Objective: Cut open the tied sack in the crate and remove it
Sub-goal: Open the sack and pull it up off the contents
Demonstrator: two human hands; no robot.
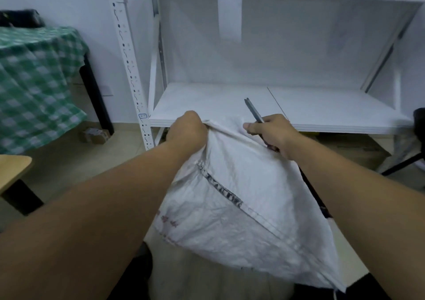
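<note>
A white woven sack point(241, 203) with a stitched seam and faded print hangs in front of me, lifted off whatever lies below. My left hand point(187, 130) grips its upper edge at the left. My right hand point(270, 131) holds a pair of scissors point(254, 111), blades closed and pointing up and away, and its thumb presses the sack's top edge at the right. Dark edges of a crate point(315, 194) show behind and under the sack; its inside is hidden.
A white metal shelving unit point(276, 106) stands directly ahead, its lower shelf just beyond my hands. A table with a green checked cloth point(34, 74) is at the left, a wooden tabletop corner point(13, 168) at the near left, and a black stand leg point(402, 164) at the right.
</note>
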